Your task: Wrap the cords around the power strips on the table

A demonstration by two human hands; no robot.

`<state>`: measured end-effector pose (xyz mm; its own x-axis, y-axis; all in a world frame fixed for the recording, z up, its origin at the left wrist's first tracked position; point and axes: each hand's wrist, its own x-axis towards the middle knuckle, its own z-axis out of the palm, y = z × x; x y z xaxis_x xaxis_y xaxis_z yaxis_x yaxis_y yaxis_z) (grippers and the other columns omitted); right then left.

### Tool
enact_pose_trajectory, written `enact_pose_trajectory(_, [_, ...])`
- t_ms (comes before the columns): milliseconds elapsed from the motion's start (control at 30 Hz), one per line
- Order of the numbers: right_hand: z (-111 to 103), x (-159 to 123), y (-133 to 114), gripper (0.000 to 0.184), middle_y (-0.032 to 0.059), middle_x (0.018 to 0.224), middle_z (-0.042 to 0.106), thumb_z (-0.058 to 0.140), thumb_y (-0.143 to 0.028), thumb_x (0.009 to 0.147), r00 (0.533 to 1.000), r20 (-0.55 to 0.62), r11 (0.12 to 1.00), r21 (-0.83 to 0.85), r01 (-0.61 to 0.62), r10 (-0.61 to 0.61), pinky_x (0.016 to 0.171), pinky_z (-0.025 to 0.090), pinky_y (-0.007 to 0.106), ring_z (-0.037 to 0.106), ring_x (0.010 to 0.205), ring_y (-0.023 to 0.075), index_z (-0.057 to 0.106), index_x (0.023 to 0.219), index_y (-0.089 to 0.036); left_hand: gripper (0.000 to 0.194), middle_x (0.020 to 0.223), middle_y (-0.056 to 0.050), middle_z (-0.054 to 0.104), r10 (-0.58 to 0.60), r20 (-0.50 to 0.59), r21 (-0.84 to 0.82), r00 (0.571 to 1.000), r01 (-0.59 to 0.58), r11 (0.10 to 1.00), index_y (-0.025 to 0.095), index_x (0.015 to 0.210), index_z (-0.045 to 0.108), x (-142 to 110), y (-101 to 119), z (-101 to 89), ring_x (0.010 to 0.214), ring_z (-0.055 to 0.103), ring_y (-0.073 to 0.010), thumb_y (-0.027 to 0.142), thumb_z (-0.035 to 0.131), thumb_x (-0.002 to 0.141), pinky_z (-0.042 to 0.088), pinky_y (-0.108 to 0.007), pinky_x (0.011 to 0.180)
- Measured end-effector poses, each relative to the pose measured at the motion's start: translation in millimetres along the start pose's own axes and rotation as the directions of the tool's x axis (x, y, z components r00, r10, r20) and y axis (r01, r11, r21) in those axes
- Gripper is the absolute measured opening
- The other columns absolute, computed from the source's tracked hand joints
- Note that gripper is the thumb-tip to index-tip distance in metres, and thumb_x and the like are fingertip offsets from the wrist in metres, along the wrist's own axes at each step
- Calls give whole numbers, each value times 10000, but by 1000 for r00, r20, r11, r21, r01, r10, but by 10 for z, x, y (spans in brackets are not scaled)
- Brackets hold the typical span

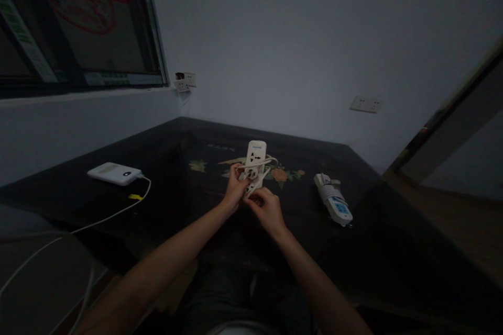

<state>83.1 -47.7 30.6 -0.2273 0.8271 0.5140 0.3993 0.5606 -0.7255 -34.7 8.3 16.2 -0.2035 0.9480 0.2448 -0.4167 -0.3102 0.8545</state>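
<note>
A white power strip [257, 149] is held up over the middle of the dark table, its sockets facing me. Its white cord [260, 178] loops loosely around the strip and sticks out to the right. My left hand [234, 188] is closed on the strip's left side, thumb across its front. At the lower end, my right hand [268, 209] pinches the cord near the strip's bottom. The exact spot under the right fingertips is partly hidden.
The black table [157, 152] has a flower print. To the right lies a second power strip [334, 201] wrapped in its cord. A white power bank [115, 173] with a cable [118, 213] lies left. Wall sockets [365, 104] are behind, and a window [86, 21] is at left.
</note>
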Motion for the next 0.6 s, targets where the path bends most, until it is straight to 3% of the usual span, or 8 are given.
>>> enact_pose_trajectory(167, [-55, 6, -26, 70, 36, 819, 658, 591, -246, 820, 999, 34, 987, 161, -15, 10, 682, 477, 267, 620, 754, 176, 635, 842, -196, 514, 1053, -13, 609, -1, -36, -43, 999, 0, 999, 235, 1009, 451, 4, 40, 16, 946, 619, -157, 163, 746, 594, 494, -243, 764])
enact_pose_trajectory(267, [-122, 25, -17, 98, 32, 824, 679, 507, -291, 878, 998, 69, 947, 319, -37, 16, 767, 488, 301, 644, 810, 188, 559, 908, -214, 499, 1025, -18, 625, 2, -108, -67, 994, -9, 998, 225, 988, 461, 55, 57, -17, 920, 634, -163, 163, 756, 590, 509, -251, 745])
enact_pose_trajectory(333, [-192, 47, 10, 118, 21, 769, 666, 488, -320, 887, 997, 75, 933, 356, -53, 28, 735, 491, 301, 642, 761, 185, 532, 931, -220, 486, 1005, -21, 641, -13, -163, -93, 987, -2, 996, 223, 977, 457, 110, 64, -60, 888, 645, -163, 167, 756, 599, 517, -263, 735])
enact_pose_trajectory(467, [-406, 72, 62, 225, 18, 710, 628, 501, -365, 874, 996, -17, 953, 293, -80, 89, 621, 467, 280, 600, 656, 175, 579, 996, -194, 482, 969, -34, 676, -94, -225, -135, 970, 65, 989, 226, 975, 438, 210, 82, -146, 773, 668, -160, 170, 756, 618, 535, -294, 703])
enact_pose_trajectory(600, [-646, 6, 57, 277, 51, 843, 668, 593, -344, 816, 993, -78, 988, 135, -78, 89, 662, 469, 294, 599, 717, 186, 646, 1031, -177, 508, 931, -48, 697, -88, -210, -108, 974, 66, 992, 215, 990, 462, 217, 105, -153, 739, 675, -163, 176, 779, 595, 534, -285, 683])
